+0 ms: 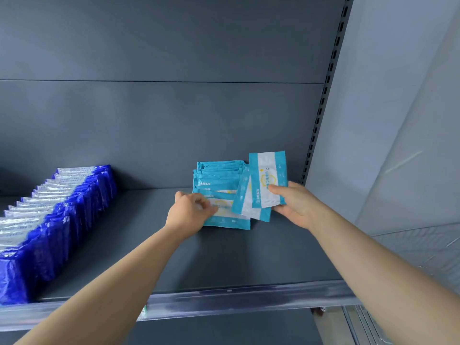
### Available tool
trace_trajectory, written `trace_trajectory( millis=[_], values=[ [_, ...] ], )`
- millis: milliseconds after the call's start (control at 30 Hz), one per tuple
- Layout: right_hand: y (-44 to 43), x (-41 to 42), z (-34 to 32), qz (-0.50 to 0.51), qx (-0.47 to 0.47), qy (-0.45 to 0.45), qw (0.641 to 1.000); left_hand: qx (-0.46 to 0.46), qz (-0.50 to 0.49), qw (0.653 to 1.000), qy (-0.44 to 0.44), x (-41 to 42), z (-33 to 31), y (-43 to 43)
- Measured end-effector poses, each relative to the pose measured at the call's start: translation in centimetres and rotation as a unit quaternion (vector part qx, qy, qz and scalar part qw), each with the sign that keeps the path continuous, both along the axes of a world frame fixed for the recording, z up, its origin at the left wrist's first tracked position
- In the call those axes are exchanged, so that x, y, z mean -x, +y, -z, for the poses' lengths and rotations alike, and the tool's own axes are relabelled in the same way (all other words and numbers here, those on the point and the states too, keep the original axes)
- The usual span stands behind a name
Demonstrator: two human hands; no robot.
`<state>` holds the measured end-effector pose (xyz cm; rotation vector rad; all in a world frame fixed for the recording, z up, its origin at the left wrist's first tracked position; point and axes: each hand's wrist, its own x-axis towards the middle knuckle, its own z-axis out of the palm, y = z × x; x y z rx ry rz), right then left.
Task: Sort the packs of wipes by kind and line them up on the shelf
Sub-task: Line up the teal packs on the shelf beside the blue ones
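A long row of dark blue and silver wipe packs (pixel 57 212) stands along the left of the grey shelf (pixel 174 257). Toward the back right lies a leaning stack of light blue and white packs (pixel 219 174). My left hand (pixel 190 210) rests curled on the front pack of that stack (pixel 231 221), fingers pinching its top edge. My right hand (pixel 293 202) holds a light blue pack (pixel 267 180) upright between thumb and fingers. A second light blue pack (pixel 245 202) leans just in front of it, against the stack.
A slotted upright post (pixel 323 100) marks the shelf's right end, with a pale wall beyond it. The shelf's front edge carries a clear plastic price rail (pixel 236 298). Bare shelf surface lies between the two groups of packs.
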<state>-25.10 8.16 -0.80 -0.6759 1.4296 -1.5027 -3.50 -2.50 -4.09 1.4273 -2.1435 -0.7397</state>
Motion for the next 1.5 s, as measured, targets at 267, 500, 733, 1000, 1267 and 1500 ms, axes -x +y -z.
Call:
trace_trajectory(
  millis=[267,500,733,1000,1267,1500],
  values=[
    [-1.5,-3.9,2.2,0.002,-0.003,-0.036,0.999,-0.073,0.048,0.988,0.127,-1.3,0.3,0.6],
    [-1.1,-3.1,1.9,0.026,-0.009,-0.067,0.997,-0.054,0.031,0.993,0.100,-1.9,0.9,-0.5],
    [-0.7,-3.2,2.0,0.018,0.009,-0.088,0.996,-0.051,0.001,0.978,0.203,-1.8,-0.9,0.6],
    [-0.9,-3.4,1.4,-0.021,0.012,-0.061,0.998,-0.248,0.068,0.908,0.332,-2.1,-1.2,0.8],
    [-1.0,-3.5,1.3,-0.029,0.015,-0.033,0.999,-0.311,0.095,0.885,0.332,-2.2,-2.3,0.1],
    [-0.7,-2.7,1.2,-0.031,0.020,0.027,0.999,-0.248,0.122,0.903,0.329,-1.9,-2.0,-0.3]
  ],
)
